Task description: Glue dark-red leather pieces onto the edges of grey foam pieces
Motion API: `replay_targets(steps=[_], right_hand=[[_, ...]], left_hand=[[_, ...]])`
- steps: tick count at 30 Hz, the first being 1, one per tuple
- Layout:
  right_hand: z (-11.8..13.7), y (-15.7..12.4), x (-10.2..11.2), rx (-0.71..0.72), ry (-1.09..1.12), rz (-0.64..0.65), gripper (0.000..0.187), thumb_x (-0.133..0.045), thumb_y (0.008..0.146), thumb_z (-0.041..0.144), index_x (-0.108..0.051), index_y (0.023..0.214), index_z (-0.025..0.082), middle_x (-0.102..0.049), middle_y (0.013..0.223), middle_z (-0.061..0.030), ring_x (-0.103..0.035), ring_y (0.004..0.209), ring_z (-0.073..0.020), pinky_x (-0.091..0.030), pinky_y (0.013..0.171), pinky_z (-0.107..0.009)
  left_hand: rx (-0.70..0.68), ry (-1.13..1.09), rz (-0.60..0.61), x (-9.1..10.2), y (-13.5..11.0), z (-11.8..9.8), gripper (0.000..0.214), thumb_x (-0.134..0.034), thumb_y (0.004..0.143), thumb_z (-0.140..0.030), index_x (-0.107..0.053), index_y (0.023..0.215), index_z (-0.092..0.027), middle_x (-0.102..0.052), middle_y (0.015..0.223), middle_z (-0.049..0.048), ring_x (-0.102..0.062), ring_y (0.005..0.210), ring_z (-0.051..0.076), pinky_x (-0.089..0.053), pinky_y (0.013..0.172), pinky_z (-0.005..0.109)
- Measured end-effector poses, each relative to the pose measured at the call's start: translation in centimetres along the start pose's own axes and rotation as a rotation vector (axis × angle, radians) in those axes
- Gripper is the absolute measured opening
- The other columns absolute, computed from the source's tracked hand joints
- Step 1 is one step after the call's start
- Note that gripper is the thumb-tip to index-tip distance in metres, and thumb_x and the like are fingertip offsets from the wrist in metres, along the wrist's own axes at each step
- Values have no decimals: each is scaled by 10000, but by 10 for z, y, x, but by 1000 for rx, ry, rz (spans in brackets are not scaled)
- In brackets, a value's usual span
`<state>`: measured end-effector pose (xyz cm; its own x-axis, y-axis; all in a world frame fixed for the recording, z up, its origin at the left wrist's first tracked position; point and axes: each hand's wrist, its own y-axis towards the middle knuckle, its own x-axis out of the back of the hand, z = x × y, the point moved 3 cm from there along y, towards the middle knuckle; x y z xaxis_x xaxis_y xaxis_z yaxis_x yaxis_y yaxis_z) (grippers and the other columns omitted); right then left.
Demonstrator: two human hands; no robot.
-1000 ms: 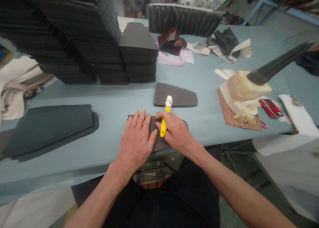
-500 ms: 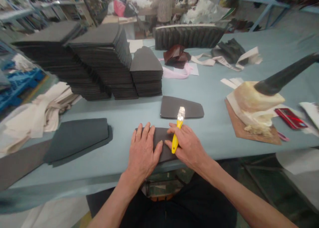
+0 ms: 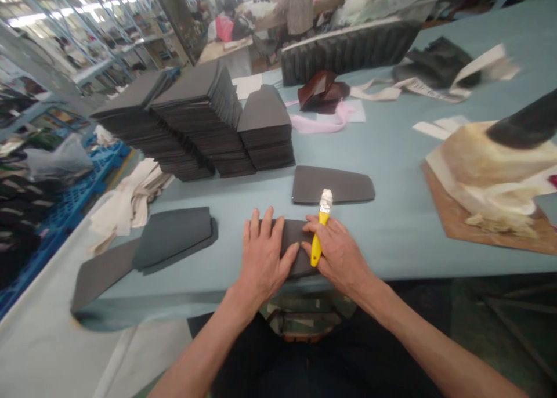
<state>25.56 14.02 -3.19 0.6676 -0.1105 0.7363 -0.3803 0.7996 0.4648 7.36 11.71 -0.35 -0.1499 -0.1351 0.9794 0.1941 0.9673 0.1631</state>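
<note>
Under both hands, near the table's front edge, lies a dark grey panel [image 3: 297, 244]. My left hand [image 3: 264, 253] rests flat on its left part with the fingers spread. My right hand [image 3: 342, 250] is closed around a paintbrush [image 3: 317, 246] with a yellow handle, and its fingertips touch the panel's right part. The brush's pale, coated bristles point away from me. Just beyond the hands is another dark grey panel [image 3: 333, 185], lying flat. To the left, several overlapping dark panels [image 3: 176, 238] lie on the table.
Tall stacks of dark panels [image 3: 194, 111] stand at the back left. On the right, a glue-crusted container [image 3: 483, 166] with a black handle sits on a brown board [image 3: 450, 209]. Brown scrap [image 3: 322, 91] and pale strips [image 3: 378, 92] lie behind. A person [image 3: 298, 6] is in the background.
The view has swung left, so things appear further right. Both hands keep nearly the same pose on the panel, with the brush still in my right hand.
</note>
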Motion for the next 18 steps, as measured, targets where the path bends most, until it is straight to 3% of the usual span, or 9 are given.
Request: replay_targets(steps=[5,10,18], right_hand=[[-7,-4,-1,-4,9,32,377,-491,905,68,-623,1240,180,-699,1431,-212,-653,1338,-360,-518,1132,-588],[-10,-7,2,28,-1,58,467,-479,823,79,-616,1256,184,-679,1467,-214,-651,1355,-367,-520,1113,-587],[-16,-8,5,2,-57,115,342,-522,913,132,-609,1227,237,-691,1452,-258,-694,1303,-377,-526,1103,-576]], left_hand=[[-66,-74,132,-1,9,-21,628,-485,1058,-538,-476,1594,-211,-454,1720,132,-352,1622,415,-335,1310,684],[-68,-106,143,-3,7,-24,677,-494,1043,-564,-455,1606,-191,-448,1720,146,-335,1617,424,-290,1295,758],[-35,-147,79,0,1,-29,696,-513,1017,-568,-458,1609,-204,-454,1715,128,-323,1593,453,-281,1233,876]])
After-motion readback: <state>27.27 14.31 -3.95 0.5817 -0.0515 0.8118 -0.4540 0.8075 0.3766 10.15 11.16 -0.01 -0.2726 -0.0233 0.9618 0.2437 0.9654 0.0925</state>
